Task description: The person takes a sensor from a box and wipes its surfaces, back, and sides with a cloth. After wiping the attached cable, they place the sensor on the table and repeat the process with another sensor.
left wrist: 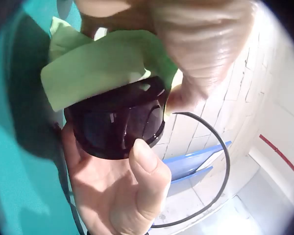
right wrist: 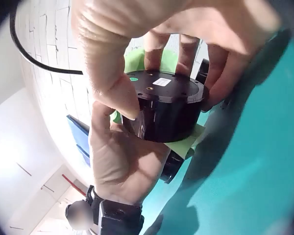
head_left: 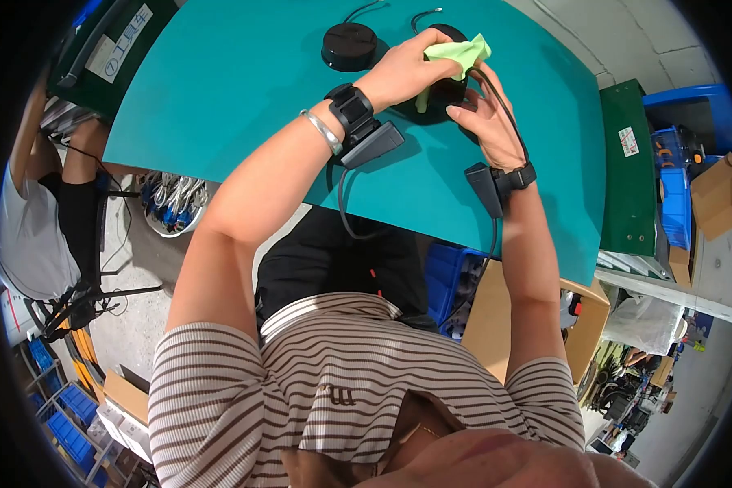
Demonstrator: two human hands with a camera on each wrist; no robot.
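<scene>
A glossy black round puck-shaped device [right wrist: 171,120] is held up on its side between both hands above the table. A light green cloth [head_left: 464,54] is pinched in my left hand [head_left: 403,69], which presses it against the device; the cloth wraps part of its side in the left wrist view. My right hand [head_left: 492,122] grips the same device [left wrist: 120,129] by its edge, thumb on one side and fingers on the other. The device's flat face, with a small white label [right wrist: 161,82] and a green dot, shows in the right wrist view.
On the teal table [head_left: 252,98], another black round device [head_left: 350,46] with a short cable lies left of the hands. A further black piece shows behind the left hand. Green cabinets [head_left: 626,163] flank the table. A bucket of cables [head_left: 175,203] stands below the left edge.
</scene>
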